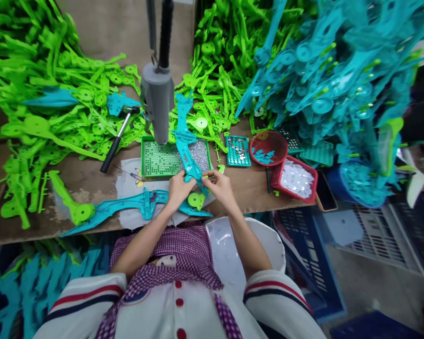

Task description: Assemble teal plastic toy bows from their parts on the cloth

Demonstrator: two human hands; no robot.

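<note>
White shirt with red buttons lies nearest the camera, on the near side of the green perforated tray, the landmark here. Lime plastic parts pile left of the tray; a turquoise heap rises beyond it to the right. One turquoise molded frame lies on the tray's near side, reaching out leftward. The held turquoise molded part slants across the tray's right half, its lower end just past the near rim. There the left hand is closed on that end; the right hand has its fingertips gathered at it, though whether they pinch the part or a small piece cannot be told. It looks light, fairly stiff and smooth, perhaps a little slippery; the thin ribs and narrow tips could snap if bent. The broader lower end seems the surest grip, with the ribbed middle a second hold. Left of the tray rests a black-handled hammer.
</note>
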